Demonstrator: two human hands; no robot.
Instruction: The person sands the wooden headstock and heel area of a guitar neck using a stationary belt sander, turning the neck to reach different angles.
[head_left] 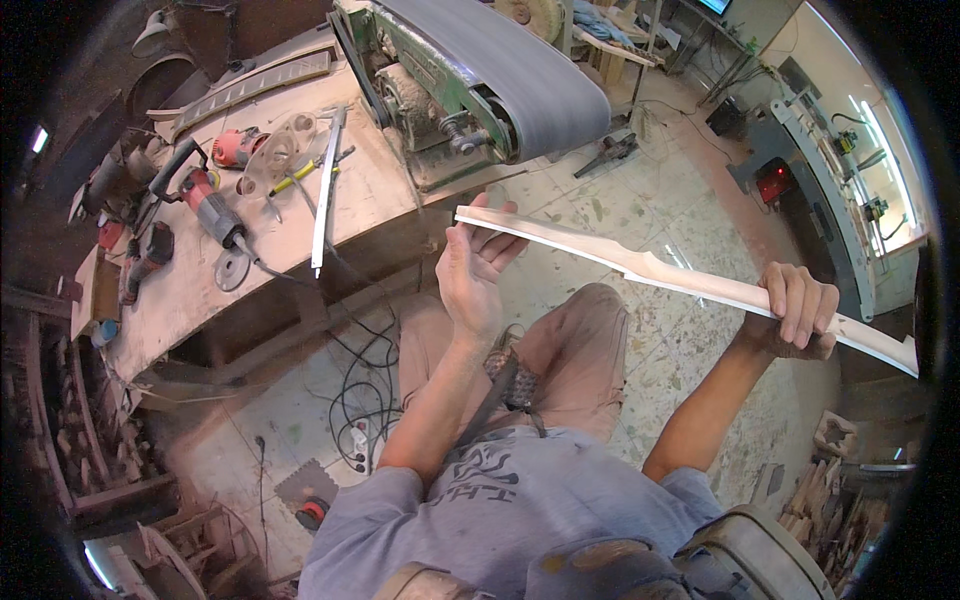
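Note:
A long, pale, slightly curved carved wooden piece (655,270) stretches across in front of me, with a notched step near its middle. My right hand (800,308) is closed around it toward the right end, knuckles up. At its left tip my left hand (475,265) holds it with the palm turned up, the fingers passing behind the wood and the thumb at its near side. Just beyond the left hand stands a belt sander (500,60) with a wide grey belt and a green body; the wood is apart from the belt.
A dusty workbench (300,75) on the left bears a red power tool (210,205), a red grinder (238,148), a caliper-like metal tool (327,195) and a cordless drill (150,260). Black cables (365,390) and a power strip (361,445) lie on the floor. Wood scraps (830,510) lie at right.

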